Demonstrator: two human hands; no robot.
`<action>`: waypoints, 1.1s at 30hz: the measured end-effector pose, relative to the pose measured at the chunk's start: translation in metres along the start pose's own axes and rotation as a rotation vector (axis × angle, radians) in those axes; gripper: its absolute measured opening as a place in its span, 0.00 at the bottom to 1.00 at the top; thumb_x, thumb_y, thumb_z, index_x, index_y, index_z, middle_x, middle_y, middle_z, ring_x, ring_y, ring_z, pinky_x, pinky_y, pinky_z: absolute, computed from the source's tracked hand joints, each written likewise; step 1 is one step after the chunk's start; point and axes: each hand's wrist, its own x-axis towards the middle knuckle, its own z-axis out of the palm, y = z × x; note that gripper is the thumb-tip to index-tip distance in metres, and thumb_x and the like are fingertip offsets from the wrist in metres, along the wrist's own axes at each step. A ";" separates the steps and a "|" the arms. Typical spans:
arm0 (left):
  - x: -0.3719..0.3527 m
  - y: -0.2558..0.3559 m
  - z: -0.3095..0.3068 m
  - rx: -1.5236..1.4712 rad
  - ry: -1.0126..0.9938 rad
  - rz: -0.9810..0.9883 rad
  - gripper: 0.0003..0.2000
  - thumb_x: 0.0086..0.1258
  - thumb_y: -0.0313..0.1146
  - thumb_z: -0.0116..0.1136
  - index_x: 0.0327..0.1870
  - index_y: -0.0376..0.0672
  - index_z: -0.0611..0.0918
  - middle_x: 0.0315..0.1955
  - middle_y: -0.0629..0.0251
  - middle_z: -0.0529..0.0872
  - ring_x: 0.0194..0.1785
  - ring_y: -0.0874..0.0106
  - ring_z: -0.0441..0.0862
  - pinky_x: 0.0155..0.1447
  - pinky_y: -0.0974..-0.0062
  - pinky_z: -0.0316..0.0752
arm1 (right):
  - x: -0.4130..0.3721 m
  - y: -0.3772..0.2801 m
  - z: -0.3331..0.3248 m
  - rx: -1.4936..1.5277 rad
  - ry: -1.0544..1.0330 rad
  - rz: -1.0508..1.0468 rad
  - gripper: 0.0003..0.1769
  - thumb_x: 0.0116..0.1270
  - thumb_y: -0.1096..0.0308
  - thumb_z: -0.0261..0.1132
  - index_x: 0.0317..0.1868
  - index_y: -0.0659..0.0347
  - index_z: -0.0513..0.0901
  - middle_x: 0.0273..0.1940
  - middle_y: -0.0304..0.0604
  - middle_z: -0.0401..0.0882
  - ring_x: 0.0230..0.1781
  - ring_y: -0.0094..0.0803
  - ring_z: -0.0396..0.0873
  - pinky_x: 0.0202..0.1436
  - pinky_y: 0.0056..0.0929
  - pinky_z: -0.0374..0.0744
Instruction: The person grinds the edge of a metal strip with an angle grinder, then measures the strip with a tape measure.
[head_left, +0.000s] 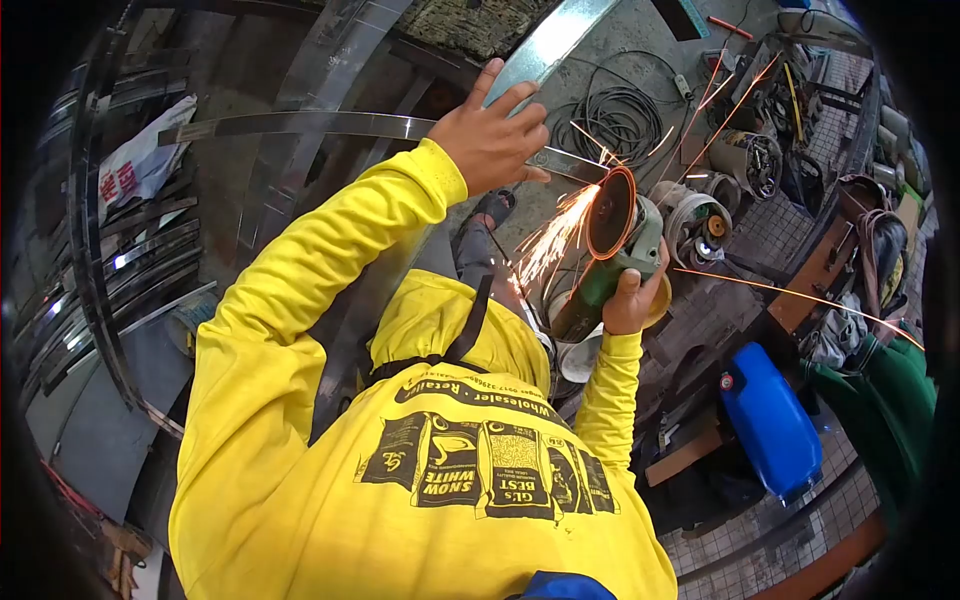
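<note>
My right hand (632, 298) is closed around the body of a green angle grinder (585, 300). Its round disc (611, 212) meets the end of a long, narrow metal bar (330, 123), and orange sparks (552, 235) spray down and to the left from there. My left hand (497, 135) holds the bar near that end, fingers spread over it and over a wide shiny metal piece (550, 45); the palm hides part of the bar. The underside of that grip is out of sight.
Coiled black cable (620, 120) lies on the floor ahead. To the right are a bucket of metal bits (750, 160), a white bucket (695, 225) and a blue jerrycan (770, 420). Metal strips (150, 260) are stacked at left. My sandalled foot (495, 207) is below the bar.
</note>
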 end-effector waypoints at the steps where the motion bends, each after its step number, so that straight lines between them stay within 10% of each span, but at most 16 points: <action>1: 0.000 0.000 0.000 -0.002 -0.002 -0.001 0.25 0.71 0.65 0.55 0.42 0.49 0.80 0.53 0.68 0.78 0.77 0.63 0.61 0.82 0.37 0.39 | 0.000 0.000 0.000 -0.015 0.005 -0.007 0.57 0.65 0.23 0.60 0.76 0.65 0.60 0.62 0.45 0.74 0.60 0.33 0.74 0.65 0.32 0.73; 22: -0.002 -0.001 -0.001 0.007 0.003 0.014 0.25 0.71 0.65 0.56 0.45 0.50 0.80 0.51 0.68 0.80 0.76 0.63 0.64 0.83 0.37 0.38 | 0.006 -0.003 -0.001 0.012 -0.035 -0.001 0.55 0.67 0.26 0.61 0.76 0.65 0.59 0.63 0.46 0.74 0.60 0.33 0.75 0.64 0.31 0.74; 33: 0.004 0.015 -0.012 -0.037 0.046 -0.058 0.23 0.65 0.60 0.67 0.46 0.52 0.78 0.40 0.71 0.77 0.60 0.68 0.74 0.81 0.45 0.46 | -0.013 0.014 -0.018 0.139 0.007 0.000 0.55 0.69 0.25 0.59 0.77 0.66 0.59 0.66 0.47 0.71 0.64 0.35 0.73 0.67 0.33 0.73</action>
